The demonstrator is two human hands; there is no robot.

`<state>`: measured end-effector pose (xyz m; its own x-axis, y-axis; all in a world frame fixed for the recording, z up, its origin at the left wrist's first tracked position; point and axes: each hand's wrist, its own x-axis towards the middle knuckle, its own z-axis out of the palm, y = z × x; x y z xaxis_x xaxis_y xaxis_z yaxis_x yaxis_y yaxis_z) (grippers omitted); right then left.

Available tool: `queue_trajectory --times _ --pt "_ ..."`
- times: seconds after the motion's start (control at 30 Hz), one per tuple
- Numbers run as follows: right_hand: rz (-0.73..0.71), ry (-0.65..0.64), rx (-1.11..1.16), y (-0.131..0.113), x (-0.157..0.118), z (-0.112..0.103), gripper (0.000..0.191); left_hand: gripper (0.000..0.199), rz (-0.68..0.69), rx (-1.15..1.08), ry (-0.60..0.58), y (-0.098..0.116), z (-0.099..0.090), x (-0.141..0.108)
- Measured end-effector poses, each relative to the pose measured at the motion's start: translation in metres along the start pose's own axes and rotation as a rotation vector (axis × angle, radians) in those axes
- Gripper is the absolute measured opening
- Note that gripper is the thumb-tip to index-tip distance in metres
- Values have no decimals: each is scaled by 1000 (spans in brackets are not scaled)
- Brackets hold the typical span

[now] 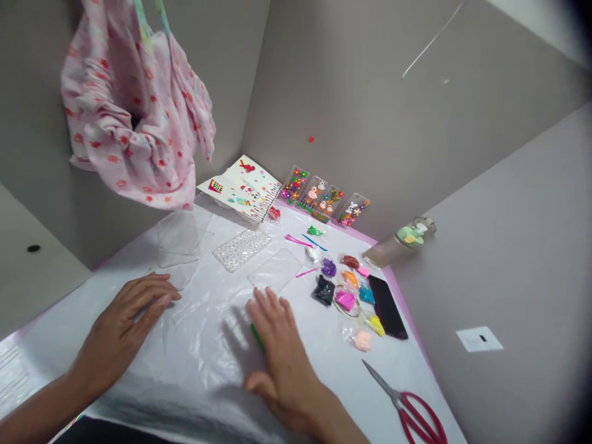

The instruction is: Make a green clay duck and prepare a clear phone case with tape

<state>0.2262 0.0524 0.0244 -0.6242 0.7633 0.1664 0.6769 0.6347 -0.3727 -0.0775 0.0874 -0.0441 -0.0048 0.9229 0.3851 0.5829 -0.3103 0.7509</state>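
My right hand (277, 351) is spread palm down over the white-covered table, with a strip of green clay (258, 338) showing beside and partly under it. To its left, my left hand (132, 320) rests with fingers stretched loosely together and nothing visible in them. Just beyond the right fingertips lies a clear phone case (275, 270). A textured clear case (241, 250) is further back, and clear plastic packaging (178, 239) lies behind my left hand. Clay packets, among them black (324, 290), purple (328, 267) and magenta (345, 300), are spread to the right.
Red-handled scissors (416, 413) lie at the front right, a black phone (387, 307) along the right edge. Decorated cases (318, 194) and a printed card (245, 188) lean at the back wall. A jar (393, 246) stands at the right corner; pink cloth (139, 117) hangs upper left.
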Motion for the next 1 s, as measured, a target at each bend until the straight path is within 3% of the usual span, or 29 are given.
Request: queue_trajectory --times 0.13,0.3,0.37,0.53,0.6,0.77,0.83,1.0 --pt "-81 -196 -117 6 12 24 88 25 14 -17 -17 0 -1 0" --pt "91 -167 -204 37 18 17 98 23 18 -8 -9 0 -1 -1" --pt "27 -196 -159 27 17 15 99 23 19 -9 -10 0 0 -1" --pt "-243 -274 -49 -27 20 19 91 22 34 -14 -27 -1 -1 -1" --pt "-261 -277 -53 -28 23 21 89 22 42 -11 -19 -1 -1 -1" --pt "-14 -206 -105 26 25 17 96 21 26 -30 -5 1 -1 0" --pt "41 -125 -56 46 24 9 89 21 13 -32 -2 2 0 1" --pt "118 80 76 67 31 -5 74 22 7 -25 -11 2 -1 0"
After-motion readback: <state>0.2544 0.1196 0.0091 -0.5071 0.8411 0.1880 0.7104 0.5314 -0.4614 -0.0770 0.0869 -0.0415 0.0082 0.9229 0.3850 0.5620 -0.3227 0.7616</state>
